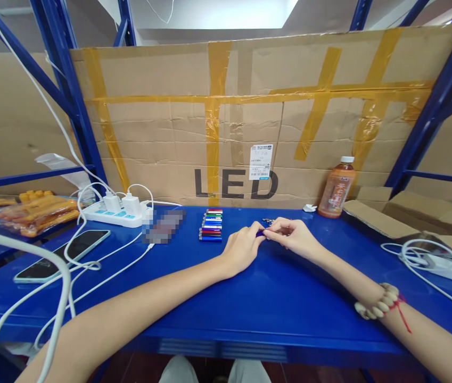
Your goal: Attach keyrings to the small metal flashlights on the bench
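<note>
Blue worktop (289, 298) with white power strip (108, 214), phone (62, 255), orange drink bottle (336, 190) and open cardboard box (409, 213); taped cardboard sheet (162, 133) marked LED behind.

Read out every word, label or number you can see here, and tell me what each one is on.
"LED": large dark letters on the cardboard.
White sticker on the cardboard: print too small to read.
Bottle label: too blurred to read.
Pixelated patch on the table: unreadable.
Blue piece between left hand and right hand: no text shows.
</note>
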